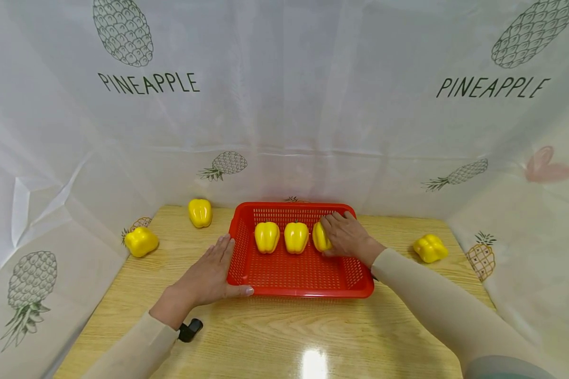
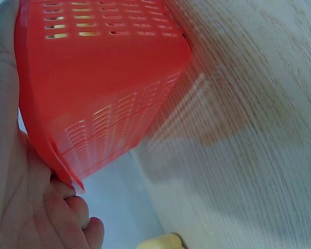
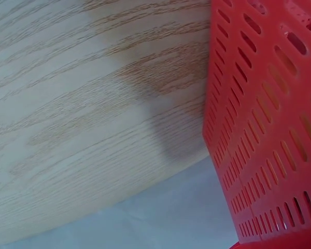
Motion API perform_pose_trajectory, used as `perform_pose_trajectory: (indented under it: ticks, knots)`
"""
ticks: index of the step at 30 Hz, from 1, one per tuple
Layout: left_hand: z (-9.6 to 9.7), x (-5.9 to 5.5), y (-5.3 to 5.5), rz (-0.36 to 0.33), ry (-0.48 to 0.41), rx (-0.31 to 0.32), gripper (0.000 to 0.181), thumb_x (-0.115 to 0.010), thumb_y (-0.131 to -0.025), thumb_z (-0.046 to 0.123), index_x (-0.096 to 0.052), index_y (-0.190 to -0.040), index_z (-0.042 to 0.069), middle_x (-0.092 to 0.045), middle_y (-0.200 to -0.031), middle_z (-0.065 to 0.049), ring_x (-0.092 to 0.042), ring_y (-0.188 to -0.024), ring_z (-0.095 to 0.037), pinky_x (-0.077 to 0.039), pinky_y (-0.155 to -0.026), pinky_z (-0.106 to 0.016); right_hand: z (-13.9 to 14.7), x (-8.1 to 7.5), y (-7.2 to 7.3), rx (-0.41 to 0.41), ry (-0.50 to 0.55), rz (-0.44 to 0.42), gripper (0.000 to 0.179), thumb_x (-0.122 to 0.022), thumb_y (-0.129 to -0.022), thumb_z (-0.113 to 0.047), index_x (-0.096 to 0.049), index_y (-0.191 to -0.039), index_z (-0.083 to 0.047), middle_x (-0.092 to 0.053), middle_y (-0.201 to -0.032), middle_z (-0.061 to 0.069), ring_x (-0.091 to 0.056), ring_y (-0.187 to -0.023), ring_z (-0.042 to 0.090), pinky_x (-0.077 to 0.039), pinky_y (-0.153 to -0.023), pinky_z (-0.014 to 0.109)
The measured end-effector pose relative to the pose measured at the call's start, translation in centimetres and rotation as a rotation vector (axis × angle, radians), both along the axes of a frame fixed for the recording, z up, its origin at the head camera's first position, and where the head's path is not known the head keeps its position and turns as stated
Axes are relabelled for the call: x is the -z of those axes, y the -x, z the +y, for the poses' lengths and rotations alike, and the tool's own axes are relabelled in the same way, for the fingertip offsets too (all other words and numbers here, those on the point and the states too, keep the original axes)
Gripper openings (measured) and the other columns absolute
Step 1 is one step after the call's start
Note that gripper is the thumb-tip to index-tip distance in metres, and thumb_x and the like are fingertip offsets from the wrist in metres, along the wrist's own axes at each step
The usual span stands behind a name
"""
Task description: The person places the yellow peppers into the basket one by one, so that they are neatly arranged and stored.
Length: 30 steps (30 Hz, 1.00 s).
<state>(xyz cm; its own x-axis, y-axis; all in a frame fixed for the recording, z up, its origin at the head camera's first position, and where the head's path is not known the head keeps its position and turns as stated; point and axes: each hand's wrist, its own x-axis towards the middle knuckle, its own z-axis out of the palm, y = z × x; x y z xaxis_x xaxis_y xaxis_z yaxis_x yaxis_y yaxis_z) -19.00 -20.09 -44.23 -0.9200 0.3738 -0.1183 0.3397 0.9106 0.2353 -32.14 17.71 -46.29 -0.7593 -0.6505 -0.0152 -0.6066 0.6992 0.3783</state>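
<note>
A red plastic basket with slotted walls stands on the wooden table. Inside it, three yellow bell peppers form a row: a left one, a middle one and a right one. My right hand reaches over the basket's right side and grips the right pepper, partly covering it. My left hand rests at the basket's front left corner, its fingers extended along the left rim and its thumb on the front rim. Close up in the left wrist view, the left fingers touch the rim.
Loose yellow bell peppers lie outside the basket: one at the back left, one at the left edge and one on the right. A pineapple-printed white sheet encloses the table's back and sides.
</note>
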Motion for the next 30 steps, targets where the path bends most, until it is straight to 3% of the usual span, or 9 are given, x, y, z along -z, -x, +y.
perform_pose_trajectory:
  ticks: [30]
  knots:
    - [0.1,-0.08,-0.09,-0.001,-0.012,-0.015,0.139,-0.057,-0.079,0.093,-0.014,-0.166,-0.006,-0.011,-0.175,-0.026,-0.014,-0.163,-0.042,-0.022,-0.131,-0.056,-0.31,-0.16,-0.37,0.022,-0.063,-0.043,0.1,-0.07,-0.084,-0.078,-0.05,-0.147,-0.002,-0.061,-0.136,0.017,-0.055,-0.132,0.037,-0.047,-0.104,0.054]
